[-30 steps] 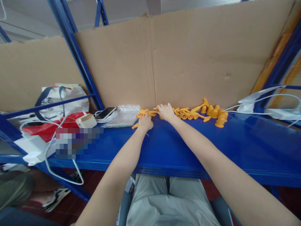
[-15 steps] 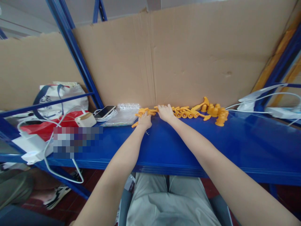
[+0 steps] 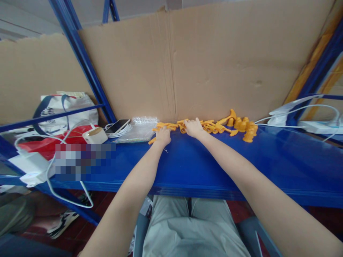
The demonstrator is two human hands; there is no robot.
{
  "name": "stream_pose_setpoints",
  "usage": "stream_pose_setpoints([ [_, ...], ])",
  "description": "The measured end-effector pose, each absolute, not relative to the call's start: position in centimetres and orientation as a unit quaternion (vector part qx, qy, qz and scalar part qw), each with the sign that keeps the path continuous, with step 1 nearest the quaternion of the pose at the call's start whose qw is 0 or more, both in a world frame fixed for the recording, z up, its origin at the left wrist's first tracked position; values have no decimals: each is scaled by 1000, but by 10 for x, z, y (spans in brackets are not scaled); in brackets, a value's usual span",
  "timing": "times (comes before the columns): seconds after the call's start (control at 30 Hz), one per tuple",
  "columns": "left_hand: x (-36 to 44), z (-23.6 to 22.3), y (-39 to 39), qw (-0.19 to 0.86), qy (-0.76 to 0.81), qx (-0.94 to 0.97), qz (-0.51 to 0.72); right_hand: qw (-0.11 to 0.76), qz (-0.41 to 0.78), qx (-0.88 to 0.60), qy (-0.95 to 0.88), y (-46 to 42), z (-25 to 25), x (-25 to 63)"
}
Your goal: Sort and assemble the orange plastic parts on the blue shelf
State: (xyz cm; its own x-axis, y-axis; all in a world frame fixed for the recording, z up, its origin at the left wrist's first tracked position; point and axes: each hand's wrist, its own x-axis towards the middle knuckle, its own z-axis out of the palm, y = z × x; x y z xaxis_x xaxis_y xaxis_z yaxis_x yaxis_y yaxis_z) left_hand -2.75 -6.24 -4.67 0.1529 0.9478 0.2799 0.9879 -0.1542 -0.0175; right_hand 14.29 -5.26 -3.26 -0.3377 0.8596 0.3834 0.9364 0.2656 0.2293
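Near the back of the blue shelf, my left hand (image 3: 163, 135) rests against a heap of thin orange plastic pieces (image 3: 168, 125). Its fingers bend over them and the tips are hidden, so I cannot tell what it holds. My right hand (image 3: 195, 128) is closed over orange tube-shaped pieces (image 3: 211, 129) lying in a row, their round open ends facing me. One tube (image 3: 183, 130) shows just left of its fingers. A single orange piece (image 3: 152, 141) lies left of my left hand, and a small metal spring (image 3: 166, 150) lies by the wrist.
Right of the row lie an orange hammer-shaped piece (image 3: 227, 117) and several upright orange pieces (image 3: 249, 132). On the left are a clear plastic bag (image 3: 138, 132), a phone (image 3: 118, 125), a white charger (image 3: 95, 135) and cables. Cardboard (image 3: 214, 64) walls the back.
My right hand has shifted slightly right along the row, uncovering a tube on its left. My left hand stays by the heap. The whole view has shifted slightly.
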Motion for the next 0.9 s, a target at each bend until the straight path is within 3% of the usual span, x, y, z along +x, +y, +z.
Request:
stream_pose_setpoints([
  [0.9, -21, -36, -69, 120, -658, -739, -83, 83, -197, -579, -787, -85, -1, 159],
])
